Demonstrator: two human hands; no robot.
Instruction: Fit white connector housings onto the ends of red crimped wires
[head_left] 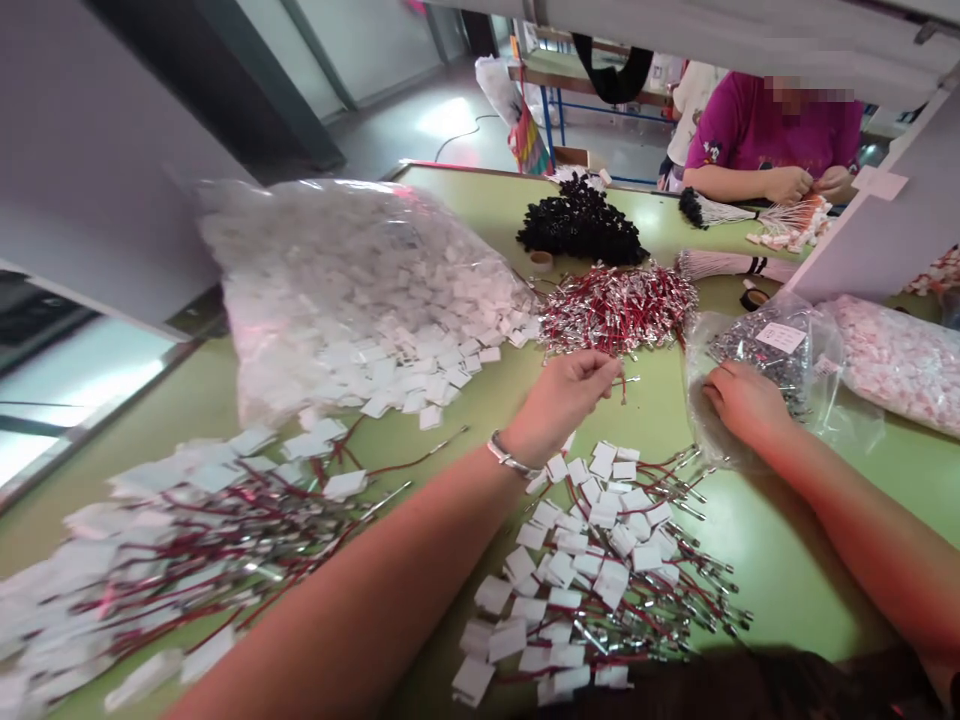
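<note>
My left hand (571, 395) is closed in a pinch on a short red wire (624, 384) with metal ends, just in front of a heap of red wires with silver terminals (611, 310). To the right, my right hand (742, 400) rests at a clear plastic bag of small metal parts (776, 345); its fingers are bent at the bag's mouth, and whether they grip anything is hidden. Between my forearms lies a pile of red wires with white connector housings (585, 560). A further pile of such wired housings (217, 540) spreads left of my left forearm.
A large clear bag spilling white housings (360, 290) stands at the left back. Behind are a black heap of small parts (581, 222), tape rolls (754, 297) and a bundle of white wires (735, 264). A co-worker in a purple shirt (772, 130) handles wires across the table.
</note>
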